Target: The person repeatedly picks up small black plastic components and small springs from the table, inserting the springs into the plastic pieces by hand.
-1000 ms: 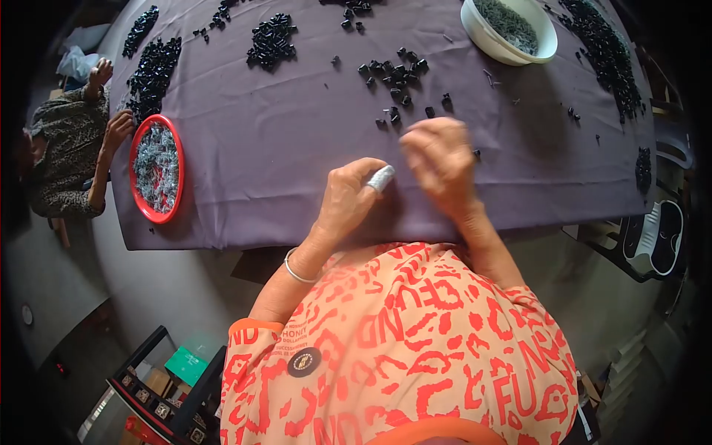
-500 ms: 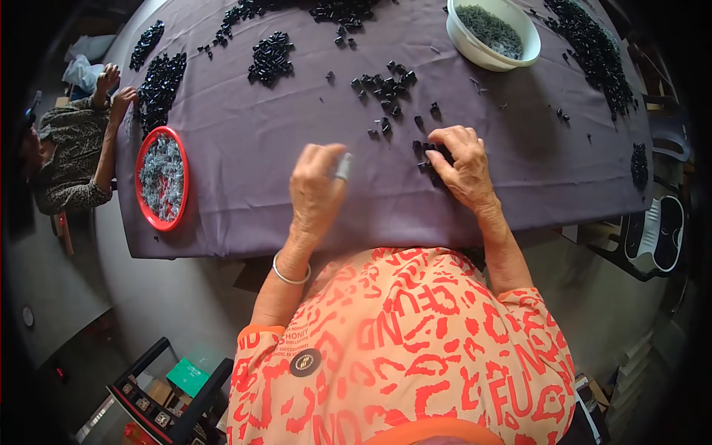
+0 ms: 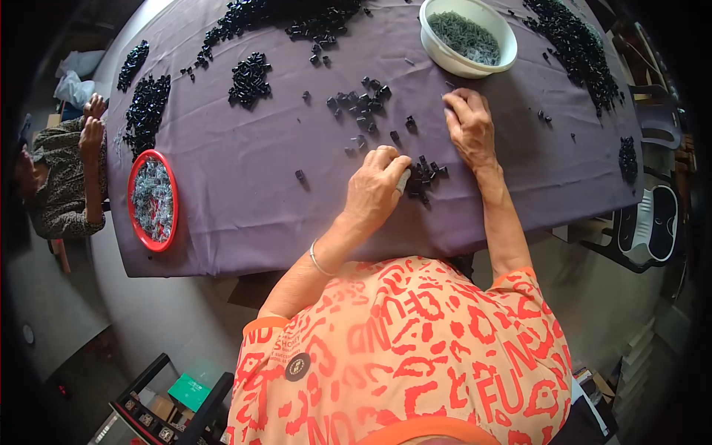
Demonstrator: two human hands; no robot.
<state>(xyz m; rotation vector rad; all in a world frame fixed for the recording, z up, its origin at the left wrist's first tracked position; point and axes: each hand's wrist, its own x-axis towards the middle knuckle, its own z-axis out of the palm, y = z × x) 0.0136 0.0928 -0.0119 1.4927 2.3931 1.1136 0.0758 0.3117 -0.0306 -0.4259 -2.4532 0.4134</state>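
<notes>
My left hand [image 3: 377, 187] is closed, with bent fingers at the left edge of a small cluster of black plastic pieces [image 3: 428, 178]. A pale wrap shows on one of its digits; whatever lies between the fingertips is hidden. Further right and higher, my right hand [image 3: 472, 132] has thumb and fingers drawn together just below the white bowl [image 3: 437, 53]. The bowl holds many thin grey-green pieces [image 3: 463, 37]. I cannot make out what the right fingertips hold. A looser group of black pieces [image 3: 363, 107] lies beyond my left hand, and one single black piece [image 3: 300, 175] sits to its left.
A purple cloth [image 3: 245, 200] covers the table. Heaps of black pieces lie at the back [image 3: 252, 18], left [image 3: 147, 111] and right [image 3: 578, 55]. A red-rimmed basket [image 3: 176, 200] with clear pieces stands left. Another person's hands [image 3: 92, 122] are at the left edge.
My right hand has left the black cluster and moved up toward the bowl. My left hand has moved right to that cluster. A single black piece now lies on the cloth at left.
</notes>
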